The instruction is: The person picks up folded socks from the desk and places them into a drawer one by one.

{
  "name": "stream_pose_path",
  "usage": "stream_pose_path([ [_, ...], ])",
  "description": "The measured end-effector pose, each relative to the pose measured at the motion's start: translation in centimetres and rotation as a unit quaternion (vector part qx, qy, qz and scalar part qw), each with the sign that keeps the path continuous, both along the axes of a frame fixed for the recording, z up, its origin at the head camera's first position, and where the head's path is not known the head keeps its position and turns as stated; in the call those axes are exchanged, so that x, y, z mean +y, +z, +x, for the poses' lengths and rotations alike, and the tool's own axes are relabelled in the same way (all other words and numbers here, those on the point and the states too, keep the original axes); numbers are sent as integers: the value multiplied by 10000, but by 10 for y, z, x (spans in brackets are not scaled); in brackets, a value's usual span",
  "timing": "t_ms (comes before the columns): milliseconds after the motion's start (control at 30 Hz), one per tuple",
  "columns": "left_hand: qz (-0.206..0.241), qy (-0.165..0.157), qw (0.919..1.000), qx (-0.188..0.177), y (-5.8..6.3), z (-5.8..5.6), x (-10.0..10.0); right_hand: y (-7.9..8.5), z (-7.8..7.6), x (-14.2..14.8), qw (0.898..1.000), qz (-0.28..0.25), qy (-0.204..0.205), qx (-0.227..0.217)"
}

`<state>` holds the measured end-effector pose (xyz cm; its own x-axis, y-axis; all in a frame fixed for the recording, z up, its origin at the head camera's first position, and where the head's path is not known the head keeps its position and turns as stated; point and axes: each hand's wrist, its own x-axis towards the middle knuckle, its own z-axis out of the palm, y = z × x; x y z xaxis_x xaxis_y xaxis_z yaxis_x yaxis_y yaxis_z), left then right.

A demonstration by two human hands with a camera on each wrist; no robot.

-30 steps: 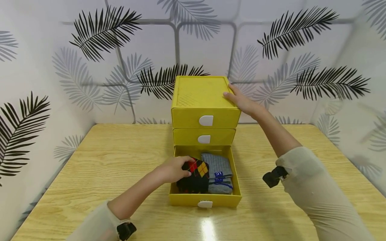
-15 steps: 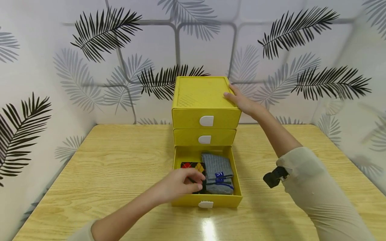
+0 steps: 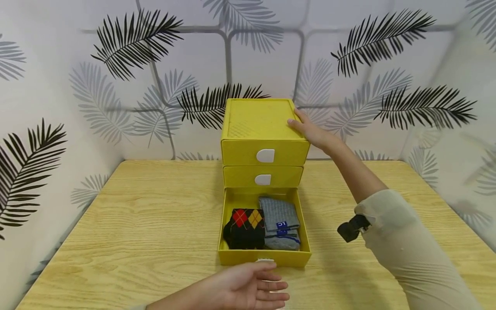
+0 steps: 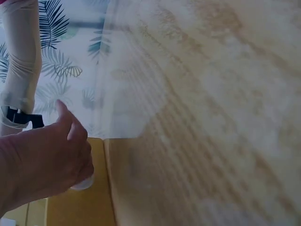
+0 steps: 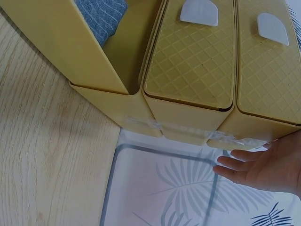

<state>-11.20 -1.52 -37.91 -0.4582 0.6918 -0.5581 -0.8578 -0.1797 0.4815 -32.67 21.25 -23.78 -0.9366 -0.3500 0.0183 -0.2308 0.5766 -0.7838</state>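
A yellow drawer unit (image 3: 257, 118) with white tabs stands on the table, its bottom drawer (image 3: 232, 258) pulled out. Inside lie folded black argyle socks (image 3: 246, 234) on the left and folded grey socks (image 3: 278, 211) with blue labels on the right. My left hand (image 3: 238, 286) is just in front of that drawer, fingers stretched to the right and thumb at its white tab (image 3: 265, 260); touching or not, I cannot tell. On the unit's top right edge rests my right hand (image 3: 311, 132). Its fingers (image 5: 240, 165) extend along the side in the right wrist view.
Two upper drawers (image 3: 244, 175) are pushed in above the open one. Wood-grain tabletop (image 3: 155, 215) extends on both sides of the unit. A leaf-patterned backdrop (image 3: 263, 64) rises close behind it.
My left hand has let go of the black argyle socks and come out of the drawer toward me, down to its front. The socks lie flat in the drawer. My right hand stays put.
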Motion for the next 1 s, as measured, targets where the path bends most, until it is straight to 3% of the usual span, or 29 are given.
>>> stream_pose_path([
  [133,320,765,9962,-263,-9,-1,3,0,1,-1,10000,1,-4,-8],
  [267,485,1188,9908,-424,-14,-4,4,-1,1,-2,10000,-34,14,-15],
  [500,485,1301,9892,-470,-16,-11,4,0,0,-1,10000,-30,-1,18],
  [700,582,1555,9857,-281,-18,-23,8,-2,0,1,10000,-20,-7,10],
  [1000,503,1806,9817,-346,-13,-41,15,0,1,-1,10000,-59,13,19],
])
